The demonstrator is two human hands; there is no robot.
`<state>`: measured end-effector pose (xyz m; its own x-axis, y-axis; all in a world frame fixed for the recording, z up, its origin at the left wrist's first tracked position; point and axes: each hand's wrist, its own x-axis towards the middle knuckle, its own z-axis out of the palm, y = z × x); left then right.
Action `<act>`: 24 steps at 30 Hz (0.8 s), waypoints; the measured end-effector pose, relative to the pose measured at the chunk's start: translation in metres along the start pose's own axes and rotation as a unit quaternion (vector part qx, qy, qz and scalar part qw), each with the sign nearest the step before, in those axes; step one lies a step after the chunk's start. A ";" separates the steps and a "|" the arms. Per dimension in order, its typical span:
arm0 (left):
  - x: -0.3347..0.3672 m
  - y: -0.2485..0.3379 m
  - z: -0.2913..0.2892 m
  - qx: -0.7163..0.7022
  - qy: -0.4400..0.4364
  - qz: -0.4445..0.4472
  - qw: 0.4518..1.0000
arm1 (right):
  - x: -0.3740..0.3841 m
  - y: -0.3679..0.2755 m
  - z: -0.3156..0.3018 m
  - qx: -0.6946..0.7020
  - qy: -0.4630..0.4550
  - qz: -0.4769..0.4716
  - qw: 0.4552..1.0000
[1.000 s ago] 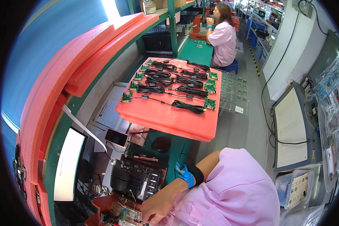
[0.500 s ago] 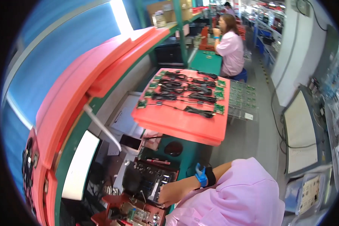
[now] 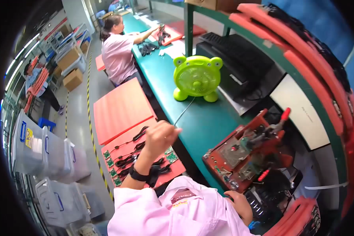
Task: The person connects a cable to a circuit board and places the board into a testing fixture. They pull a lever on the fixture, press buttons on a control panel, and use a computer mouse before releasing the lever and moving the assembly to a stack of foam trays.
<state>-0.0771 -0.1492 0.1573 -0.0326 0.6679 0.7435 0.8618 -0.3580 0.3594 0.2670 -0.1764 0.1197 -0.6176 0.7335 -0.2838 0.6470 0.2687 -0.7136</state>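
My left hand point(image 3: 160, 135) is raised with its fingers curled closed, above a pink foam sheet point(image 3: 175, 173) beside the bench. Whether anything is in those fingers is hidden. Black cable bundles point(image 3: 126, 160) and small green circuit boards point(image 3: 113, 173) lie on that foam. A black band circles my left wrist. At the bench's near edge, my right hand point(image 3: 240, 204) looks open, with its fingers partly hidden. Close by stands a red test fixture point(image 3: 220, 163) with red-handled clamps. Beside it is a black device point(image 3: 259, 202) with switches.
A green frog-shaped fan point(image 3: 197, 78) stands on the green bench point(image 3: 161, 94). Behind it sits a black computer case point(image 3: 234, 65). Pink foam point(image 3: 303, 70) lines the shelf. Another person point(image 3: 120, 55) handles cables farther along. Clear plastic bins point(image 3: 55, 147) stand at left.
The view has swung around, bringing the fan, bins and aisle into sight. My left hand now shows over the cables. My right hand has gone from over the black device to the bench edge.
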 end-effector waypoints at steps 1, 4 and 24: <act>-0.031 -0.024 -0.006 0.058 -0.005 -0.100 0.993 | 0.011 -0.004 0.003 0.005 -0.021 -0.001 1.000; -0.126 -0.084 -0.024 0.189 -0.057 -0.243 0.950 | 0.040 -0.018 0.012 0.111 -0.131 -0.044 0.984; -0.340 -0.109 0.075 0.098 -0.410 -0.308 0.853 | 0.062 -0.007 0.088 0.077 -0.125 0.154 0.977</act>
<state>-0.1215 -0.2883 -0.1773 -0.2139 0.9507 -0.2244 0.8798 0.2873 0.3786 0.1846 -0.1874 0.0504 -0.5069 0.5838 -0.6342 0.7565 -0.0515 -0.6520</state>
